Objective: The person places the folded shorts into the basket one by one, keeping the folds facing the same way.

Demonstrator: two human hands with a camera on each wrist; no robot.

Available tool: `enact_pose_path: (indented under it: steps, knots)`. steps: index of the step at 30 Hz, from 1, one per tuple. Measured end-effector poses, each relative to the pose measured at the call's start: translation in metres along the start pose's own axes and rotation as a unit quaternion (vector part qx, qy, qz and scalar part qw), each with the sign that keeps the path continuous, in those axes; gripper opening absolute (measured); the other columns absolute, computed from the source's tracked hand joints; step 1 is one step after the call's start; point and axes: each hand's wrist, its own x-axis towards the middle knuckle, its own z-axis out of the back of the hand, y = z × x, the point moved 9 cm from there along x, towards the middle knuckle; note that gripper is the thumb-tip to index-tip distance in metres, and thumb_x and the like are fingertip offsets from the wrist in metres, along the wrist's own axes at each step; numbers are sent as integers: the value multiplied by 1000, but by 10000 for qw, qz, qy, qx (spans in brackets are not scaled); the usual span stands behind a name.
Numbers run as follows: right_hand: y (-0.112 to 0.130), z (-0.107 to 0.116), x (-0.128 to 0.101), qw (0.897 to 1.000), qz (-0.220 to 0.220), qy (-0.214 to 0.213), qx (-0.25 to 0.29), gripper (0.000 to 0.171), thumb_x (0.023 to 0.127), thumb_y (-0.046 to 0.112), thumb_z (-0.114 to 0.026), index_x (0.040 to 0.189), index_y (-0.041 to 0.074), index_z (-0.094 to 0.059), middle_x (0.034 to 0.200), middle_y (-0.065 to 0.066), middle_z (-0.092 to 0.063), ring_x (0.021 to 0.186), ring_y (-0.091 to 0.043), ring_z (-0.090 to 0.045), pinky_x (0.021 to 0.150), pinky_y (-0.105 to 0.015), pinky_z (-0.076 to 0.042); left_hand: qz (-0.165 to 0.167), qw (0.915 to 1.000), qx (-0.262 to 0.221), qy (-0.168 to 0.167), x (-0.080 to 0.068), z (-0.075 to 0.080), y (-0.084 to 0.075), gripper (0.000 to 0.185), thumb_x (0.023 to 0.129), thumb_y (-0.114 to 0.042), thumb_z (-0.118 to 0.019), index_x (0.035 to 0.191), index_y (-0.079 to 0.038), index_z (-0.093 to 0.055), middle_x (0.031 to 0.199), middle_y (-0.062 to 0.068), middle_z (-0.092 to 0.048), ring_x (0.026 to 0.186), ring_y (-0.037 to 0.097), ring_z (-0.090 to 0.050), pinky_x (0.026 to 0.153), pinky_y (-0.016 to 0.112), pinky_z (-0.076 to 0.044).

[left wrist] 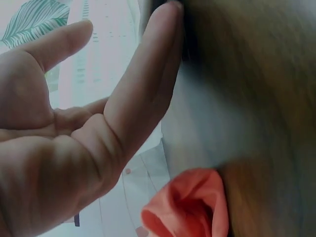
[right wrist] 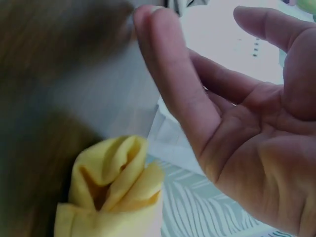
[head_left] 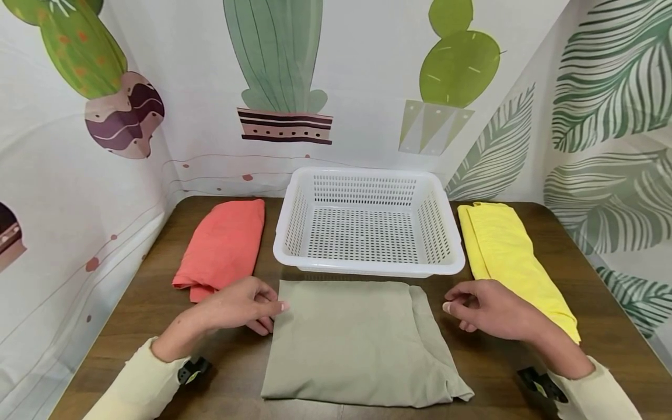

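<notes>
Left hand (head_left: pixel 238 304): released, fingertips at the folded sage-green cloth (head_left: pixel 357 341) left edge, lower centre.
Right hand (head_left: pixel 490 309): released, just right of it.
White perforated plastic basket (head_left: pixel 443 265): directly behind, ready to receive.

A staged recording booth, not a lived-in room: printed cactus-and-leaf fabric backdrops (head_left: pixel 336 76) enclose a dark brown wooden surface (head_left: pixel 604 326) bearing folded cloths.

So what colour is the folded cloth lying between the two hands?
Olive green, plain; the folded cloth shows best in the head view.
</notes>
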Motion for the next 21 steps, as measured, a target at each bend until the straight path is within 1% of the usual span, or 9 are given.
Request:
enact_pose_path:
  steps: [4, 7, 12, 21]
  knots:
    - [2, -8, -1, 9993, -144, 177, 301, 40, 102, 20, -72, 123, -14, -64, 93, -11, -70, 73, -24, -72, 63, -34, -63, 67, 9999, -113, -71, 1, -2, 0, 34, 98, -27, -78, 106, 5, -69, 92, 14, -74, 81, 28, -76, 74, 41, -65]
    - [3, -12, 0, 9983, -259, 215, 475, 43, 102, 18, -72, 125, -16, -62, 94, -13, -70, 75, -26, -73, 65, -34, -63, 101, 9998, -109, -155, 1, -3, 0, 32, 96, -26, -80, 102, 4, -69, 89, 14, -73, 79, 26, -75, 73, 41, -65]
    - [4, -19, -1, 9949, -333, 326, 892, 40, 102, 13, -69, 124, -19, -61, 96, -15, -71, 76, -30, -74, 66, -37, -64, 128, 9996, -106, -222, 2, -5, 0, 31, 95, -25, -81, 99, 4, -69, 86, 13, -73, 75, 26, -75, 71, 41, -65]
    - [2, -24, 1, 9892, -577, 363, 1299, 35, 104, 10, -65, 125, -19, -62, 98, -14, -72, 82, -31, -74, 71, -40, -65, 106, 9996, -45, -251, 5, -7, 2, 32, 94, -28, -83, 93, 2, -71, 80, 12, -73, 71, 27, -75, 69, 42, -65]
